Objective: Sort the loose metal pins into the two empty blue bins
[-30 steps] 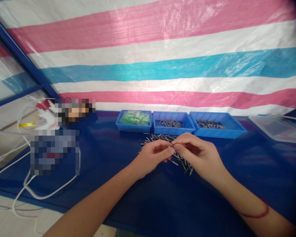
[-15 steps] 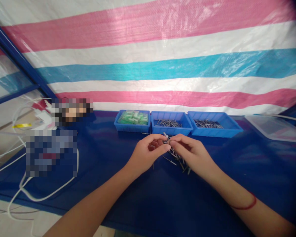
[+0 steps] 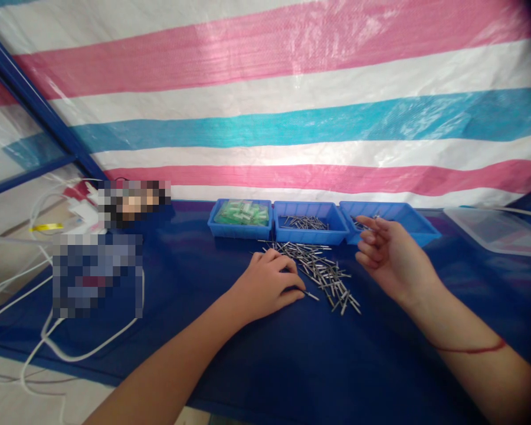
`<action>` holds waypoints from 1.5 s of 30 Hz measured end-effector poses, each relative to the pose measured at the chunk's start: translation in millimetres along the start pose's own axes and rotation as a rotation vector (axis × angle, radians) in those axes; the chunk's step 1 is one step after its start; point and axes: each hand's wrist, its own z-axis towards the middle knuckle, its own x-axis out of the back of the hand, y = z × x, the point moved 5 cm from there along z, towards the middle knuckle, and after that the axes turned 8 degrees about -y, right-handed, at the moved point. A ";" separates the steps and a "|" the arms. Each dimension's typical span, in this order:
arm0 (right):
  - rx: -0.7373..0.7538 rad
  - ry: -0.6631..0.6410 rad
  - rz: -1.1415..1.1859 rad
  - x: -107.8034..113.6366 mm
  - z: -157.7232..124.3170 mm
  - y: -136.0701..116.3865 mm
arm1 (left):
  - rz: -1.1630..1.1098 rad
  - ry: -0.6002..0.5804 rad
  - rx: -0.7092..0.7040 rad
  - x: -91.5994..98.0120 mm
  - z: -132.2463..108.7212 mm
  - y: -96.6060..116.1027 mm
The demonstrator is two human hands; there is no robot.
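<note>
A loose pile of blind rivets (image 3: 330, 274) lies on the blue table, silvery with thin pins. My left hand (image 3: 269, 283) rests over the pile's left side, palm down, fingers bent and thumb apart. One rivet (image 3: 310, 294) lies right by its thumb tip; what is under the palm is hidden. My right hand (image 3: 392, 257) is raised at the front of the right blue bin (image 3: 418, 227), index finger stretched out and the others loosely curled. I see nothing clearly held in it. Rivets in that bin are partly covered by this hand.
The middle blue bin (image 3: 334, 236) holds more rivets, and the left blue bin (image 3: 239, 231) holds green-and-white packets. A clear plastic lid (image 3: 495, 233) lies at the right. White cables (image 3: 92, 352) loop over the table's left side, near blurred items. A striped tarp (image 3: 265, 133) hangs behind.
My hands, together over the pile with a rivet at their fingertips, have parted. The right went right to the right bin; the left turned palm down onto the pile, uncovering more rivets.
</note>
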 end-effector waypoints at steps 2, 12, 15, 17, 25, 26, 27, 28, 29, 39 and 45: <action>-0.007 -0.033 -0.053 -7.5 -4.6 4.7 | 0.019 0.003 0.012 -2.2 1.4 0.1; 0.075 -0.630 -0.904 -58.4 -36.8 21.3 | -0.038 0.177 0.064 11.7 3.9 -4.4; 0.097 -0.697 -0.964 -63.1 -40.1 23.6 | -0.259 0.267 0.079 20.2 2.1 -4.7; 0.109 -0.723 -1.000 -64.2 -40.9 24.8 | -0.399 0.330 0.118 21.1 0.9 -5.8; 0.182 -0.758 -1.019 -68.4 -46.2 26.8 | -0.893 0.418 0.271 2.5 1.0 -16.6; 0.189 -0.748 -1.005 -68.3 -46.1 26.7 | -0.930 0.413 0.270 1.2 1.5 -17.6; 0.192 -0.740 -0.988 -67.9 -45.8 27.0 | -0.957 0.409 0.267 0.5 1.8 -18.4; 0.189 -0.735 -0.969 -67.3 -45.2 27.6 | -0.975 0.408 0.261 0.4 2.0 -19.0; 0.183 -0.731 -0.951 -66.5 -44.4 28.5 | -0.985 0.412 0.255 0.8 2.0 -19.3; 0.199 -0.602 -0.837 -57.9 -37.4 31.3 | -0.956 0.469 0.240 8.9 0.0 -17.1; 0.247 -0.426 -0.775 -51.7 -36.2 18.6 | -0.867 0.442 0.258 7.1 -0.6 -19.3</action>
